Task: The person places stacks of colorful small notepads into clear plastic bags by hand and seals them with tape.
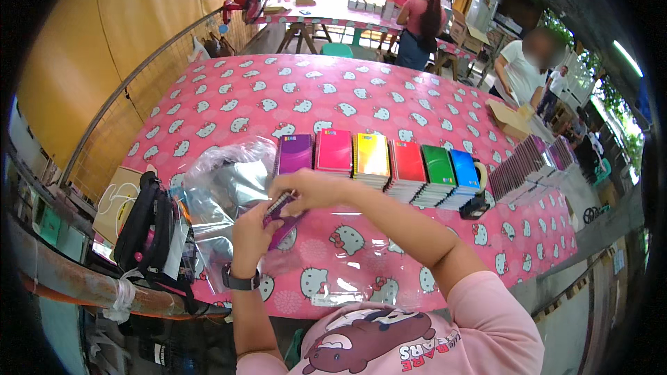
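Between my two hands is a purple spiral notebook (283, 233), tilted, with its wire binding toward my left hand. My left hand (253, 232) grips its near-left side, and a dark watch sits on that wrist. My right hand (309, 191) reaches across from the right, its fingers closed over the notebook's upper part. Clear plastic bags (229, 167) lie just left of my hands. Beyond them stands a row of notebook stacks: purple (295, 151), pink (334, 150), yellow (370, 155), red (406, 163), green (438, 167) and blue (464, 170).
The table (333, 101) wears a pink cartoon-cat cover. At right stand more purple notebooks (521, 170), a tape dispenser (475, 207) and a cardboard box (509, 120). A black bag (147, 226) sits at the left edge. People (422, 21) work at a farther table; another person (521, 69) stands at right.
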Tool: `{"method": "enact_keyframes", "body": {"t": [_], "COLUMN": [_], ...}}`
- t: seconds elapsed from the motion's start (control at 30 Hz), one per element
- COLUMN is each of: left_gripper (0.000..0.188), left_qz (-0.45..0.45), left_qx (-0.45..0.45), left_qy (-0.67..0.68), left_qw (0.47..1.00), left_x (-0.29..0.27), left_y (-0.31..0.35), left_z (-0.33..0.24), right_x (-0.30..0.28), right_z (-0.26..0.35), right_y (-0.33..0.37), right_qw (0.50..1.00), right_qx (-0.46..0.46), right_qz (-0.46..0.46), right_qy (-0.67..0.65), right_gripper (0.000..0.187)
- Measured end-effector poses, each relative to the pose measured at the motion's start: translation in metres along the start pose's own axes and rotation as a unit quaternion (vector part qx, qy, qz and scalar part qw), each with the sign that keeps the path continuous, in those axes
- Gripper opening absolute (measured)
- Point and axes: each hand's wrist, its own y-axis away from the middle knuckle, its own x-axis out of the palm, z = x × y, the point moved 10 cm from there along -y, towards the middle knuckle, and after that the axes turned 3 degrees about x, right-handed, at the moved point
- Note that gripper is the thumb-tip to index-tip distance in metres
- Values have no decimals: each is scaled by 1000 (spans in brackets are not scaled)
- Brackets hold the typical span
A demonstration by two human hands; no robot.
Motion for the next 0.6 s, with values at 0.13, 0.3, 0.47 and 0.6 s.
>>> {"method": "enact_keyframes", "body": {"t": [0.13, 0.3, 0.47, 0.6], "left_gripper": [34, 35, 34, 27], "left_qz": [1, 126, 220, 190], "left_qx": [23, -88, -84, -77], "left_qy": [100, 522, 328, 343], "left_qw": [995, 839, 915, 917], "left_x": [56, 203, 268, 282], "left_y": [14, 42, 58, 55], "left_z": [11, -11, -34, -11], "right_x": [-44, -37, -41, -45], "right_z": [-102, -140, -139, -126], "right_y": [41, 43, 47, 43], "right_qw": [925, 873, 891, 904], "right_qx": [174, 277, 288, 287], "right_qz": [-142, -92, -61, -77], "right_qy": [307, 391, 347, 309], "right_gripper": [44, 39, 36, 33]}}
